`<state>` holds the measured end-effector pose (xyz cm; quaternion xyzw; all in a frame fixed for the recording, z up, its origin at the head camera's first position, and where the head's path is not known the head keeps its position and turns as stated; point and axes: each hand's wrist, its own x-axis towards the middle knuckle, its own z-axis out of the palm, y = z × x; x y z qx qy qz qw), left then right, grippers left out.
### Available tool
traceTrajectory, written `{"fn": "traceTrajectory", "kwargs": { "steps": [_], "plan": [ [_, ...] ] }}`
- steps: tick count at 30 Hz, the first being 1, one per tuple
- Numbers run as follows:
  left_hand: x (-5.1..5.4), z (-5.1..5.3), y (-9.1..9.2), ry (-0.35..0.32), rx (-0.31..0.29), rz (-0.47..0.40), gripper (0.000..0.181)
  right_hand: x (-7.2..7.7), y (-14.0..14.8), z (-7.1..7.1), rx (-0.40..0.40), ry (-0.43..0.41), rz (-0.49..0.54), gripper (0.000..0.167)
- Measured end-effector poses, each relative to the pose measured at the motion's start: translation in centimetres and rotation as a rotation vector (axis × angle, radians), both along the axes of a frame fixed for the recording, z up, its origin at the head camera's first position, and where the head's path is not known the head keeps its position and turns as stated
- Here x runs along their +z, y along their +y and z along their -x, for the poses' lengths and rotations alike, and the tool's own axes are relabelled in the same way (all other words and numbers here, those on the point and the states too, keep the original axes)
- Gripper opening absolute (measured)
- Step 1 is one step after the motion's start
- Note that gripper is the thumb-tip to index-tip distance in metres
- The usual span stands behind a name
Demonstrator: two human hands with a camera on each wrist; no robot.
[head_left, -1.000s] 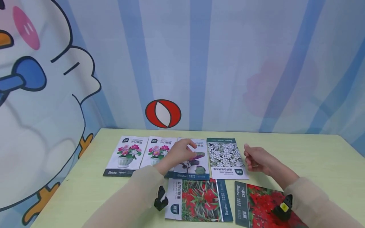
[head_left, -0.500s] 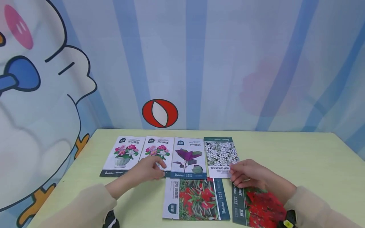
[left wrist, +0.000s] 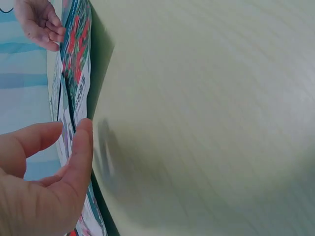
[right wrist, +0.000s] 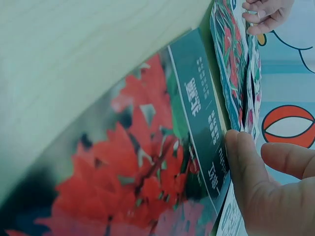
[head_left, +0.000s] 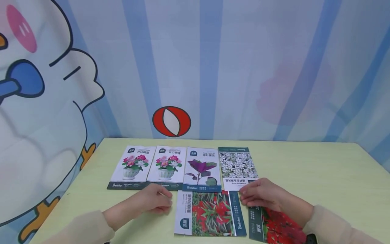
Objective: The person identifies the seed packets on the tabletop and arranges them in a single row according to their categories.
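In the head view my left hand [head_left: 153, 200] is just left of the lying seed packet with spiky red flowers [head_left: 210, 213]. Its thumb and fingers stand apart in the left wrist view, holding nothing. My right hand [head_left: 268, 196] is at that packet's upper right corner, below the white-flower seed packet [head_left: 239, 166]. Its fingertips reach the edge of a second red-flower seed packet [right wrist: 128, 167], partly hidden under the hand and sleeve; whether they press on it I cannot tell. Left of the white-flower packet lie a purple-leaf seed packet [head_left: 199, 169] and two potted-lotus seed packets.
The back-row packets lie side by side on the pale yellow table [head_left: 320, 169], the lotus packet [head_left: 131, 169] being leftmost. A striped blue cloth backdrop [head_left: 237, 67] with a cartoon bird rises behind the table's far edge.
My left hand has moved left and toward me, off the purple-leaf packet. My right hand has come down and left from beside the white-flower packet. The packets look about unmoved.
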<state>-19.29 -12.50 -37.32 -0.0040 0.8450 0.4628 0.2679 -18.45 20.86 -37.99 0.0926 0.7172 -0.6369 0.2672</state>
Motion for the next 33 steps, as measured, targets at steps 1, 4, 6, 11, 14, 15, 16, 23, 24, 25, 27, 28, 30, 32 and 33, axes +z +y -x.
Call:
{"fn": "traceTrajectory", "kwargs": {
  "steps": [1,4,6,11,14,15,16,23,24,25,27,28,30,32,33],
  "plan": [
    [-0.1,0.0,0.2,-0.003,0.006,0.000,0.021,0.0,-0.1,0.0,-0.007,-0.004,-0.006,0.030],
    [-0.1,-0.1,0.5,-0.011,0.022,0.011,0.021,-0.1,-0.4,-0.2,-0.025,-0.018,-0.021,0.030],
    [-0.2,-0.3,0.6,-0.019,0.030,-0.002,0.020,-0.2,-0.7,-0.3,-0.038,-0.029,-0.028,0.030],
    [-0.5,-0.6,0.7,-0.074,0.035,-0.035,0.019,-0.4,-1.1,-0.5,-0.078,-0.079,-0.026,0.028],
    [-0.6,-0.8,0.8,-0.108,0.034,-0.017,0.017,-0.5,-1.3,-0.5,-0.088,-0.115,0.009,0.027],
    [-0.6,-0.9,0.8,-0.114,0.032,-0.009,0.016,-0.5,-1.3,-0.5,-0.087,-0.124,0.024,0.027],
    [-0.7,-1.0,0.9,-0.121,0.032,-0.002,0.015,-0.5,-1.4,-0.6,-0.084,-0.133,0.037,0.026],
    [-0.8,-1.1,1.1,-0.152,0.008,-0.045,0.014,-1.0,-2.1,-0.9,-0.020,-0.148,0.065,0.026],
    [-0.8,-1.1,1.1,-0.153,0.011,-0.067,0.017,-1.0,-2.2,-1.0,-0.014,-0.148,0.062,0.026],
    [-0.8,-1.1,1.1,-0.157,0.016,-0.096,0.020,-1.1,-2.2,-1.0,-0.002,-0.146,0.062,0.024],
    [-0.8,-1.0,1.2,-0.163,0.027,-0.148,0.025,-1.1,-2.3,-1.1,0.034,-0.150,0.076,0.019],
    [-0.9,-0.9,1.2,-0.163,0.029,-0.177,0.027,-1.1,-2.3,-1.1,0.057,-0.150,0.085,0.017],
    [-0.8,-0.7,1.3,-0.160,0.026,-0.202,0.030,-0.9,-2.1,-1.1,0.117,-0.149,0.111,0.014],
    [-0.7,-0.6,1.4,-0.151,0.017,-0.216,0.030,-0.8,-2.0,-1.1,0.187,-0.153,0.134,0.012],
    [-0.7,-0.5,1.4,-0.143,0.012,-0.216,0.030,-0.7,-2.0,-1.0,0.222,-0.156,0.137,0.012]
  ]
}}
